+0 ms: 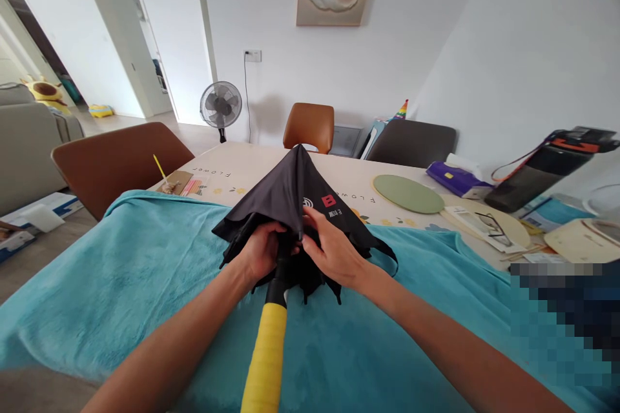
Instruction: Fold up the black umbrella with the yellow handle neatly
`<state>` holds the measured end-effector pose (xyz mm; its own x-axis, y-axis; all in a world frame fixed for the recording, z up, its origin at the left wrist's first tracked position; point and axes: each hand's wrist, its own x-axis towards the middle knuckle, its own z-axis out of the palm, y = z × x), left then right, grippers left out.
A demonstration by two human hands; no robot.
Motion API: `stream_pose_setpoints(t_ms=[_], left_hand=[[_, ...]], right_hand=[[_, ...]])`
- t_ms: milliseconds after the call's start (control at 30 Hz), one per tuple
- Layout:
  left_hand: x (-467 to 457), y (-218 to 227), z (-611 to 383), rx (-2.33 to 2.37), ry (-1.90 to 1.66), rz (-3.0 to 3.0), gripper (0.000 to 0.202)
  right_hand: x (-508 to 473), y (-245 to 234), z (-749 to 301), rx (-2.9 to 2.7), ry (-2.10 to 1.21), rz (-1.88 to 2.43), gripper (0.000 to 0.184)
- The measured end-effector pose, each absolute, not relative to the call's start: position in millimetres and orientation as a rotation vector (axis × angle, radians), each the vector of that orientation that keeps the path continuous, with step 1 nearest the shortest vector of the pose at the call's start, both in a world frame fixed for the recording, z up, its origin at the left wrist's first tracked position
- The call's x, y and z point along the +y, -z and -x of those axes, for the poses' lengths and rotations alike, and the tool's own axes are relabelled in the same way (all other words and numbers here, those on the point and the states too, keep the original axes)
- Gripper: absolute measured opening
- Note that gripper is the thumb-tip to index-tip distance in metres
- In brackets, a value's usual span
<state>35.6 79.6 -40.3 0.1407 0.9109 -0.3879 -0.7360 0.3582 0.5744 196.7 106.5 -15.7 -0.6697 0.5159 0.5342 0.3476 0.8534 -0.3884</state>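
A black umbrella (271,200) lies partly folded on a turquoise blanket (159,284), its tip pointing away from me and its yellow-wrapped handle (265,355) toward me. My left hand (261,250) is closed around the umbrella at the shaft, under the canopy edge, with some fingers hidden by the fabric. On the other side, my right hand (334,248) pinches a fold of the canopy between thumb and fingers. White and red print shows on the right panel. A black strap (391,258) loops out at the right, and several rib ends stick out below.
Across the table (261,161) stand brown and dark chairs (310,124). On the right are a green oval mat (407,193), a purple tissue pack (455,179), a dark bottle (537,171) and glasses (491,227). A pencil (159,166) is at left; a fan (221,105) stands behind.
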Motion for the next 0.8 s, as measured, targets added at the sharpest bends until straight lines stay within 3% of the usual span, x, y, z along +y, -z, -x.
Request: stream_pose_setpoints(t_ms=[133, 400, 600, 800], left_hand=[[75.1, 35.9, -37.5, 0.727, -1.159, -0.304, 0.013], [75.1, 34.9, -38.3, 0.673, -1.237, -0.269, 0.017], [66.3, 33.1, -35.1, 0.537, -1.006, -0.477, 0.025], [62.4, 31.0, -43.1, 0.68, -1.102, -0.56, 0.015]], right_hand=[[108.2, 3.7, -197.8, -2.233, -0.366, 0.705, 0.047], [107.6, -2.3, -194.4, -2.4, -0.195, 0.529, 0.026], [113.9, 15.0, -196.8, -2.433, -0.22, 0.548, 0.024], [109.6, 22.0, -181.5, -2.413, -0.262, 0.631, 0.026]])
